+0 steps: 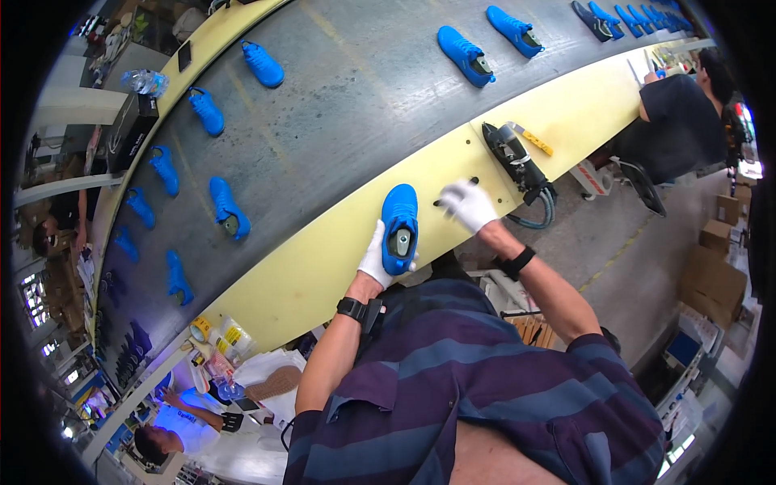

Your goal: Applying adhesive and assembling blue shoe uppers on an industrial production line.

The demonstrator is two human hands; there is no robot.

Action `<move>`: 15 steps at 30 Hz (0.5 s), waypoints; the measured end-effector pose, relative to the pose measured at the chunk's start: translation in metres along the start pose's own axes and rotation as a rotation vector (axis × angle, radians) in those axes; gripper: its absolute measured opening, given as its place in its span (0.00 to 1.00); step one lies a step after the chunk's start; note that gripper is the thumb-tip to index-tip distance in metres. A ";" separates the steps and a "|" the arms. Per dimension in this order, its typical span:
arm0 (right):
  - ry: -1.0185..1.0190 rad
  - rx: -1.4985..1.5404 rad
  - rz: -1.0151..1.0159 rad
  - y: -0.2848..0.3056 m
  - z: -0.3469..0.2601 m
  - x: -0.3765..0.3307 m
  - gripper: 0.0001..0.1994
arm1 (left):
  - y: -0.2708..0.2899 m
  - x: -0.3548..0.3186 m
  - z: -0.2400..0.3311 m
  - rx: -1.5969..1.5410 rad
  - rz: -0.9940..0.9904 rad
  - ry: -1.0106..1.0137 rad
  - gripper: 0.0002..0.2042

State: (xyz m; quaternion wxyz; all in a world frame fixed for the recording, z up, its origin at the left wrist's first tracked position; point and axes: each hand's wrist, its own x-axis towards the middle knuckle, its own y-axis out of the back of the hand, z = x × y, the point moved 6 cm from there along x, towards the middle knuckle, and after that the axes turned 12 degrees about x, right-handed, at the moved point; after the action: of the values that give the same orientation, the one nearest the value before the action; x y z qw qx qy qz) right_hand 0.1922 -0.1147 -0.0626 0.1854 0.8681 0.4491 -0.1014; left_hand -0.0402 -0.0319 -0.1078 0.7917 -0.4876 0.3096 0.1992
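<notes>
My left hand [377, 257], in a white glove, grips a bright blue shoe [399, 223] by its heel, on the pale yellow ledge [323, 271] beside the grey conveyor belt [347, 113]. A grey form fills the shoe's opening. My right hand [467, 203], also gloved in white, hovers over the ledge just right of the shoe, by two small dark marks, with its fingers curled; whether it holds anything is unclear. Both forearms reach out from my striped shirt.
Several more blue shoes [465, 55] ride the belt. A black power tool [517, 162] with a hose lies on the ledge to the right. A seated person [683, 121] works at the far right, another [182, 424] at the lower left. Cardboard boxes [711, 279] stand on the floor.
</notes>
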 end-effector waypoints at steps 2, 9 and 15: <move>0.472 -0.515 0.452 0.064 -0.032 0.010 0.12 | -0.018 -0.012 0.011 -0.001 0.043 0.007 0.34; 0.481 -0.814 0.532 0.135 -0.033 0.046 0.24 | -0.064 -0.013 0.037 -0.122 0.083 0.068 0.31; 0.282 -0.570 0.370 0.170 0.022 0.068 0.28 | -0.095 0.000 0.047 -0.092 0.100 0.095 0.27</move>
State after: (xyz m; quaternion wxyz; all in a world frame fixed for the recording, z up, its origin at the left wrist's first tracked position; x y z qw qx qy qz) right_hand 0.3699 -0.1631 -0.0667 0.3713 0.8536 0.3159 0.1838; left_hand 0.0324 -0.0316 -0.0309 0.7419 -0.5161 0.3615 0.2290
